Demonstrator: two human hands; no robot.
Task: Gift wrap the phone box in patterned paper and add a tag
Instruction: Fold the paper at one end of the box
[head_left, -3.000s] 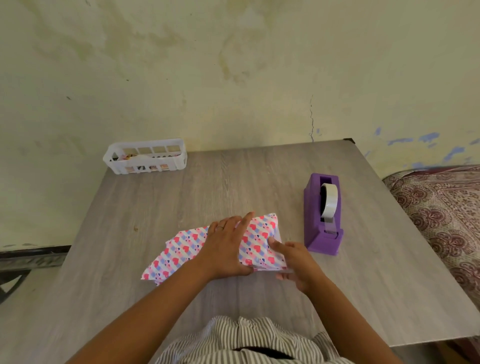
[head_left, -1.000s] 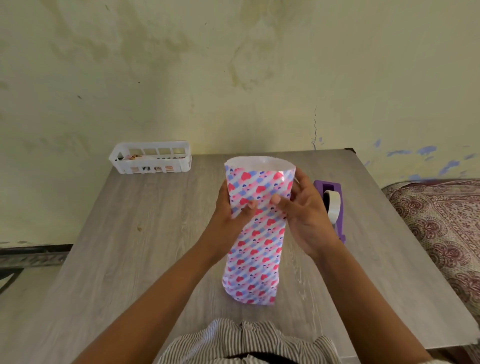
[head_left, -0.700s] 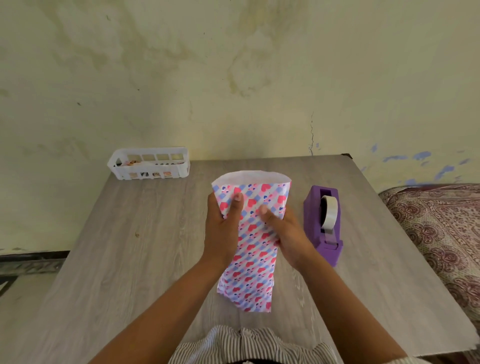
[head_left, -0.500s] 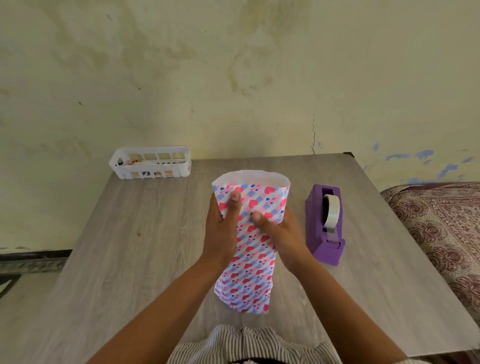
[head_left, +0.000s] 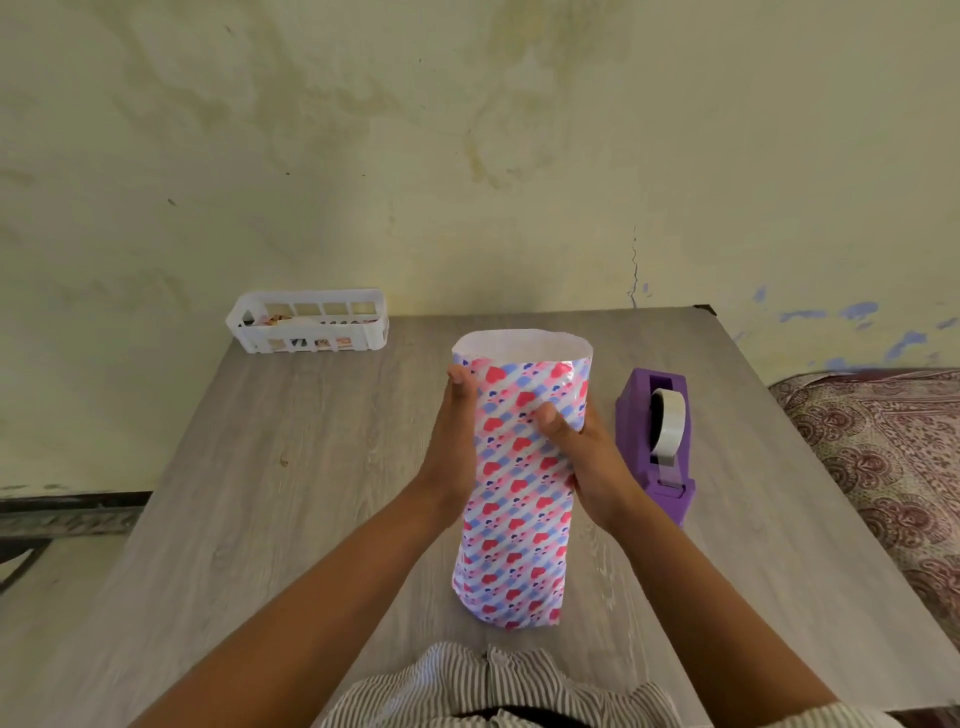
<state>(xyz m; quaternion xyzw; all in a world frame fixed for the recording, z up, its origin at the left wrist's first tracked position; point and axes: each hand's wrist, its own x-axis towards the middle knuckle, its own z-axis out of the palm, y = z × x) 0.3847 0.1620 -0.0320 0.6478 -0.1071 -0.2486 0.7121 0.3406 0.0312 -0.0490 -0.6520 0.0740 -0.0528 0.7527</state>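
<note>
Here the left hand (head_left: 457, 441) and right hand (head_left: 576, 457) grip the upright patterned paper (head_left: 519, 493), box hidden.

Two bare forearms, no sleeves reaching the wrists; left hand (head_left: 453, 448) and right hand (head_left: 587, 462) without rings, watch or bracelet in sight; short nails, unpainted as far as visible; striped garment (head_left: 483, 686) at the lower edge, thin grey and white lines, gathered in soft folds; dark strip below it.

Home rm: stained plaster wall (head_left: 467, 130), patterned bedspread (head_left: 883, 457).
</note>
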